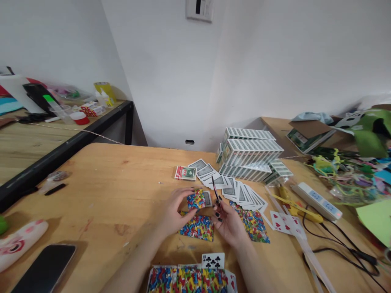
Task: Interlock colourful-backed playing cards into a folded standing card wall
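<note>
My left hand (180, 207) pinches a small colorful patterned piece (196, 198), which overlaps a grey-backed playing card (207, 198). Just to its right, my right hand (226, 219) is closed on a thin dark object (215, 190) seen edge-on, too narrow to make out. Below my hands lies a colorful sheet (200, 228), and another colorful sheet (255, 224) is beyond my right wrist. Colorful patterned pieces (189, 280) line the near edge, with a ten of clubs (213, 261) sticking out above them.
Grey-backed cards (230, 188) fan out beside stacked card boxes (252, 152). A card pack (185, 173) sits at the back. Right are a power strip (319, 201), a yellow glue gun (293, 205) and cables. A phone (44, 269) lies at the left.
</note>
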`<state>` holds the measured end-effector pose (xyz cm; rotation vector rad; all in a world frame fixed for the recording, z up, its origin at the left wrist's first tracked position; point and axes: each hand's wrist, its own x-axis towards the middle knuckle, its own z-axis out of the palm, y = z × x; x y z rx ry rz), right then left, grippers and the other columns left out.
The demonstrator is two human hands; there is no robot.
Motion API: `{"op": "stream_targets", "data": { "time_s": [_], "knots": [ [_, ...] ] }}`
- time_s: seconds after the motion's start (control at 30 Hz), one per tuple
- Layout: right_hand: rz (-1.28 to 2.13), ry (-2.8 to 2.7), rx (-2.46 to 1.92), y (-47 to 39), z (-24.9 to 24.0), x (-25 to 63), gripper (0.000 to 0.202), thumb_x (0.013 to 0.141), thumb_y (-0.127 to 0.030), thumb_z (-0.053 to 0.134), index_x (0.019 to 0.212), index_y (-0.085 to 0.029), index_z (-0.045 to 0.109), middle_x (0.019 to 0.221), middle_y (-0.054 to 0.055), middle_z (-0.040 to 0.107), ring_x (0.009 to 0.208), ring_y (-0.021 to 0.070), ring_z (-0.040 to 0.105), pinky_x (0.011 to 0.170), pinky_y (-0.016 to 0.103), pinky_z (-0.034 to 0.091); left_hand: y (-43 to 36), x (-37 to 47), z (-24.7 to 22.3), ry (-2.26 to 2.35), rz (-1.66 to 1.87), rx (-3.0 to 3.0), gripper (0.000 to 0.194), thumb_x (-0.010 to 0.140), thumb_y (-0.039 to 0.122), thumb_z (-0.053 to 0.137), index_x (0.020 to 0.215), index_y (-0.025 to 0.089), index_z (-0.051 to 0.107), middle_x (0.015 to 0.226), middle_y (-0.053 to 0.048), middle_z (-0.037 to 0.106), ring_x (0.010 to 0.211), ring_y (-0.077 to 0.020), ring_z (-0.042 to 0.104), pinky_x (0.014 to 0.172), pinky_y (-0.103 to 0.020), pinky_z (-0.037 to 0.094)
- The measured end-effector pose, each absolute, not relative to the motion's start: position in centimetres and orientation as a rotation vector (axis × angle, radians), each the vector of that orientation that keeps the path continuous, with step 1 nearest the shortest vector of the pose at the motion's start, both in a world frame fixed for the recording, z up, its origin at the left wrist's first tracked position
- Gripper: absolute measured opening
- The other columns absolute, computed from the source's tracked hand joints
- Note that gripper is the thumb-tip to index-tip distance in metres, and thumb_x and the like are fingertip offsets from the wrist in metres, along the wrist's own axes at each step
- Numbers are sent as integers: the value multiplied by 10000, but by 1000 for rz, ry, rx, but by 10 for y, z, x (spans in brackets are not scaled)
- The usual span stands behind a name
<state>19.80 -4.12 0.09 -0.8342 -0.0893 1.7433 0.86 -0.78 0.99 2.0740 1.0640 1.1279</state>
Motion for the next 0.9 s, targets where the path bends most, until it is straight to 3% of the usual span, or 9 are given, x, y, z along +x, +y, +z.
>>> {"op": "stream_targets", "data": {
  "time_s": [0.13,0.3,0.37,0.5,0.63,0.77,0.9],
  "knots": [
    [1673,-153,-1025,-42,9,187,174,607,-282,732,693,-177,622,642,-13,644,539,100,548,457,192,402,-16,16,8,1048,1079,2069,503,714,234,611,1184,207,435,1132,-93,535,1043,-224,521,890,-387,438],
    [1614,-271,-1088,-44,17,179,230,564,-301,758,695,-177,615,579,-42,609,468,89,519,444,194,389,-17,16,0,1086,1128,1991,691,701,260,629,1297,183,288,1237,-137,457,1083,-244,500,910,-409,428],
    [1610,-318,-1085,-44,17,179,225,585,-321,747,684,-180,601,528,-58,576,408,72,477,405,183,360,-15,15,0,1083,1115,2047,643,708,261,623,1282,204,338,1232,-121,467,1099,-243,485,919,-411,419],
    [1610,-452,-1029,-46,14,179,226,654,-350,705,783,-209,584,459,-86,499,348,60,414,333,165,291,-12,12,7,998,1070,2165,347,750,232,575,1097,245,556,1060,-63,577,1007,-200,528,880,-371,439],
    [1606,-615,-982,-49,10,178,273,738,-387,626,950,-239,536,450,-79,507,334,82,443,310,167,309,-10,10,11,1036,1144,2083,329,754,238,575,1083,235,587,1072,-68,599,1024,-206,526,898,-374,426],
    [1586,-761,-967,-50,8,178,468,762,-379,604,1172,-242,424,480,-58,555,356,102,488,323,172,358,-12,10,11,1033,1095,1981,293,806,246,503,1082,237,604,1000,-69,634,961,-205,559,860,-371,445],
    [1589,-813,-995,-48,7,179,476,685,-305,691,1108,-212,496,519,-50,570,382,83,487,364,170,385,-13,11,10,1032,1110,1795,280,842,247,443,1057,234,622,994,-67,636,945,-199,569,853,-349,447]
  ]
}}
